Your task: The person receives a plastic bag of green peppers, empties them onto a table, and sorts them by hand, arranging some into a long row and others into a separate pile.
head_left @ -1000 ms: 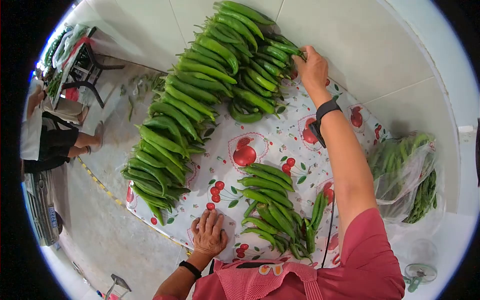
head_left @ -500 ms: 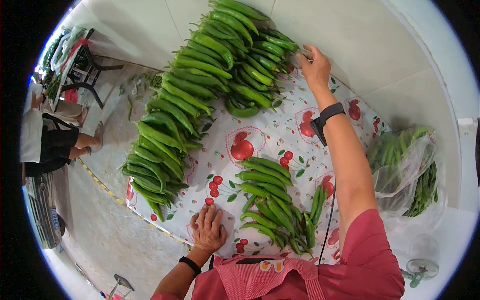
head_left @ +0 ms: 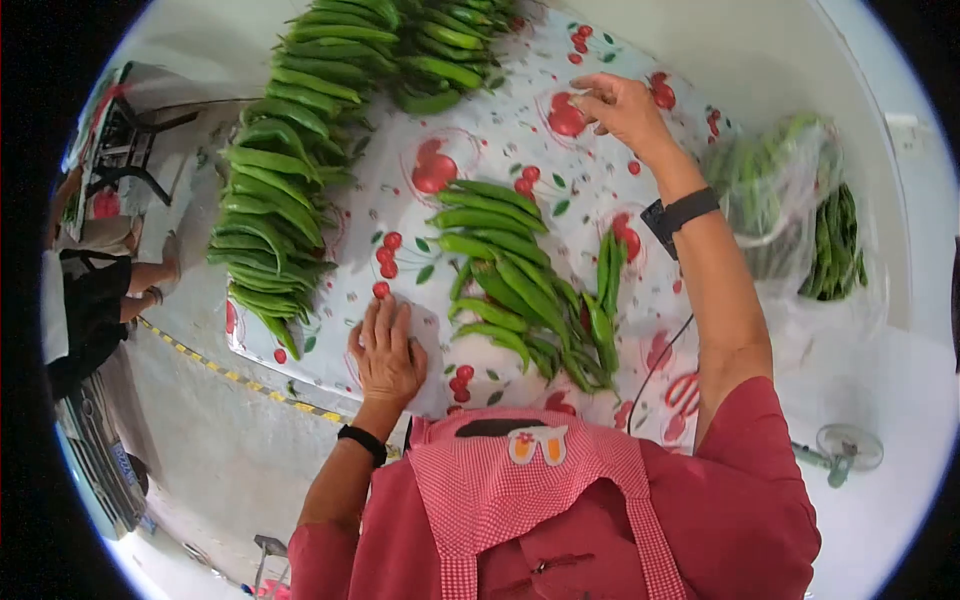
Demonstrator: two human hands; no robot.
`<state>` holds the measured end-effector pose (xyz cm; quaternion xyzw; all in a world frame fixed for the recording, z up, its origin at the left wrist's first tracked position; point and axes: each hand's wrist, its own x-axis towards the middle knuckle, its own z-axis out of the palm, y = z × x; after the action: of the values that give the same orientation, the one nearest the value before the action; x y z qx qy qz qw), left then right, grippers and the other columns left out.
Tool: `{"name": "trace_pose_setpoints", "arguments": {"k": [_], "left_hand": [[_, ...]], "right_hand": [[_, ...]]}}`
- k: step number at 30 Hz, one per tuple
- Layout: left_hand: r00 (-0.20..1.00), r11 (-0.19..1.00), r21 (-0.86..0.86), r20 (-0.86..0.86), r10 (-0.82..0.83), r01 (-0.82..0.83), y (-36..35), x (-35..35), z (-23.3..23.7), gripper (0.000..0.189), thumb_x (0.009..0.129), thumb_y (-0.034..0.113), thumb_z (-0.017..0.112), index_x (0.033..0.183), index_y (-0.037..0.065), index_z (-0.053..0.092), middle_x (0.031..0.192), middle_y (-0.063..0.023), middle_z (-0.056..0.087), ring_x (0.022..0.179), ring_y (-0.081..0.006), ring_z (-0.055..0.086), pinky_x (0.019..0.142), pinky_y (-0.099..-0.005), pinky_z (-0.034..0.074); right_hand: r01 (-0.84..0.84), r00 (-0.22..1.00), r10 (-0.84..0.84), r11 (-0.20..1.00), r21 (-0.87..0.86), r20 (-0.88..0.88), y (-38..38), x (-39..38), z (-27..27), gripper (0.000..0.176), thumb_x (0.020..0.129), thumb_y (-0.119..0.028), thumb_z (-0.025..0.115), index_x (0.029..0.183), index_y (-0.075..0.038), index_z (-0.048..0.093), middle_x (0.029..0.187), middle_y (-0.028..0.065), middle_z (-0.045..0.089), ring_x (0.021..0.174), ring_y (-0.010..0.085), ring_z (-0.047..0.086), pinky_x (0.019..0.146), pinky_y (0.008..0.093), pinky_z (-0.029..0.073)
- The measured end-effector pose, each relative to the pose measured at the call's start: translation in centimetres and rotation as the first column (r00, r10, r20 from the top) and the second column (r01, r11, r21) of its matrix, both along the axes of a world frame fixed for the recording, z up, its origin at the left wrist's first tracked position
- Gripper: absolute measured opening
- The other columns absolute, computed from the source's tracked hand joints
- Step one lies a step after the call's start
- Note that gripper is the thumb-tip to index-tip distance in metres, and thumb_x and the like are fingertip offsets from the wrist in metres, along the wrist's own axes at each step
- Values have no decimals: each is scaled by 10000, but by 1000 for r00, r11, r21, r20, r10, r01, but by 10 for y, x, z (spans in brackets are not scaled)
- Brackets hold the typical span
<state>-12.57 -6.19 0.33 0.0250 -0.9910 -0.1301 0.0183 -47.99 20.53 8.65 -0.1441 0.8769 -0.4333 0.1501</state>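
My left hand [head_left: 390, 355] lies flat on the cherry-patterned tablecloth [head_left: 380, 205], its fingers spread and nothing under them that I can see. To its right is a small loose pile of long green peppers [head_left: 515, 270]. Over the far right part of the cloth, my right hand [head_left: 625, 115] hovers with loosely bent fingers, thumb apart, and no object showing in it. A long row of stacked green peppers [head_left: 275, 190] runs along the left side of the table. Beside its far end sits a second stack of peppers [head_left: 440, 55].
A clear plastic bag of green peppers [head_left: 770, 190] stands right of the table. Red-handled scissors [head_left: 683, 393] lie near my right elbow, with a small fan [head_left: 848, 450] beyond. Another person's leg [head_left: 150, 275] shows at the left, near a dark-legged stand [head_left: 135, 150].
My right hand has drawn back from the far pepper stack towards me and off it. My left hand stays flat on the cloth. The view has tilted down, bringing the scissors into sight.
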Motion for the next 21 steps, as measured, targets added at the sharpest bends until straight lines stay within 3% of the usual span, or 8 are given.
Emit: {"name": "trace_pose_setpoints", "arguments": {"k": [3,8,10,11,12,14,18,21], "left_hand": [[1000,1000,4,16,-8,7,0,1,-3,578,773,162,554,1334,84,436,1447,-121,385,1359,-301,321,1060,-501,212],[1000,1000,-2,18,-15,15,1,3,-4,553,783,197,557,1319,86,474,1446,-119,391,1364,-301,319,1071,-488,197],[1000,1000,-19,-5,-11,11,1,2,-4,552,791,192,555,1324,86,464,1451,-111,386,1367,-301,317,1069,-490,198],[1000,1000,-18,-6,-13,13,1,2,-5,552,791,192,555,1324,86,464,1451,-111,386,1367,-301,317,1069,-490,198],[1000,1000,-27,-23,-16,16,1,3,-6,550,794,190,554,1326,87,460,1451,-108,387,1367,-298,317,1068,-491,201],[999,999,-37,-42,-21,20,1,3,-6,549,797,188,553,1328,89,456,1451,-106,387,1367,-296,317,1067,-492,204],[999,999,-36,-48,-16,14,1,3,-7,547,797,186,553,1327,92,457,1447,-106,391,1368,-288,316,1066,-495,214],[999,1000,-29,-44,1,-2,2,3,-5,546,794,188,555,1323,91,461,1443,-105,395,1365,-287,319,1068,-494,217]], "right_hand": [[-51,991,48,998,24,123,28,39,-2,307,871,-189,642,1134,-32,639,811,26,651,703,96,602,605,253,506],[-74,997,67,965,253,37,80,105,-18,318,851,-130,642,1162,-69,627,862,62,661,737,129,624,675,286,529],[-77,989,117,932,353,-95,92,134,-18,407,818,-40,609,1211,-148,607,1092,113,636,912,225,647,808,331,525],[-109,925,276,850,515,-261,101,145,-31,552,753,54,574,1234,-216,593,1325,116,512,1169,302,540,938,375,474],[-107,925,275,850,515,-262,101,155,-31,552,753,54,574,1234,-216,593,1325,116,512,1169,302,540,938,375,474],[-235,798,541,685,689,-265,97,175,-32,686,706,107,558,1291,-250,533,1439,70,406,1298,310,410,996,401,440],[-194,845,453,755,626,-285,105,190,-36,577,666,63,637,1169,-217,607,1293,46,501,1214,302,459,917,435,457],[-108,883,373,753,649,-286,118,190,-26,494,677,-21,703,1133,-188,617,1212,46,537,1170,284,488,868,413,461]]}}
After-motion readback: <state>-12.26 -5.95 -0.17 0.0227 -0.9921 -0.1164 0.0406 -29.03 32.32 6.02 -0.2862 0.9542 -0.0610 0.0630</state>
